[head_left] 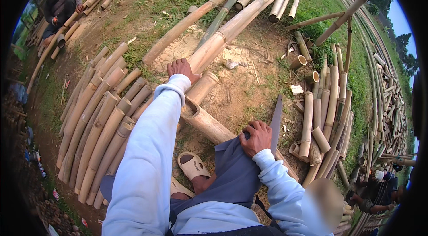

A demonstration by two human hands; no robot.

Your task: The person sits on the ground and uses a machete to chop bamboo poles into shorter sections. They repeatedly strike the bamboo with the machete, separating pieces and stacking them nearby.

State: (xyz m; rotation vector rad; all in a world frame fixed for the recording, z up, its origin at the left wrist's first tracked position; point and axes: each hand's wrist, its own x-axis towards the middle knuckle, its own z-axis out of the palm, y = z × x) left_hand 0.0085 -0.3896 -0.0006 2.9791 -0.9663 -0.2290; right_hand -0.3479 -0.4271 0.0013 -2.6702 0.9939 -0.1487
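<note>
My left hand (183, 70) grips the near end of a long bamboo pole (223, 35), which stretches away toward the far right. Close to my thigh, my right hand (258, 138) is curled around a hand saw, its handle hidden by my fingers. The saw's blade (277, 118) points up and away beside that hand. Under my legs lies a thick bamboo piece (209, 124) with a hollow notch at its far end. A shorter bamboo length (203, 85) sits just beyond the notch, below the held pole.
Cut bamboo lengths (100, 124) lie piled at my left, and another pile (330, 106) is at my right. Sawdust (178, 44) covers the ground ahead. A person (62, 6) crouches by poles at the far left; another person (379, 187) is at the lower right.
</note>
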